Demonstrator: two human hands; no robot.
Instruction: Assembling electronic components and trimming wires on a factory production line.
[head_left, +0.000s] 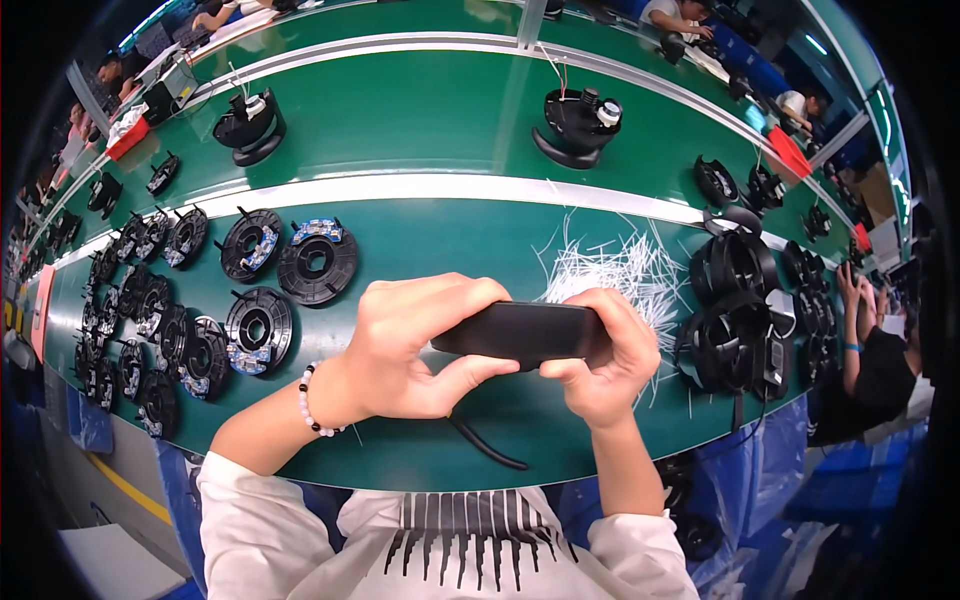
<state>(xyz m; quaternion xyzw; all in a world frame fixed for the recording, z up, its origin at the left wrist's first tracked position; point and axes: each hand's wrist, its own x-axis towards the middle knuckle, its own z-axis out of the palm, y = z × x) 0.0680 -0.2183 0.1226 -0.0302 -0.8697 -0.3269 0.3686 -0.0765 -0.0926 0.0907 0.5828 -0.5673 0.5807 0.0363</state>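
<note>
Between my two hands, above the near edge of the green table, is a smooth black oblong part with rounded ends [535, 332]; its exact kind I cannot tell. My left hand [410, 345] grips its left end, thumb below and fingers over the top. On the other end, my right hand [612, 362] holds it the same way, with the thumb tips close together along its lower edge. A curved black strip or tube [488, 447] shows below my left hand. Just beyond my right hand lies a loose heap of thin white strips [625, 280].
Several round black discs with small circuit boards [258, 330] cover the table's left side. Black ring-shaped housings [728, 345] are stacked at right. Two black bases with wires [578, 125] [248, 125] stand on the green belt beyond. At far right, another person [880, 365] works.
</note>
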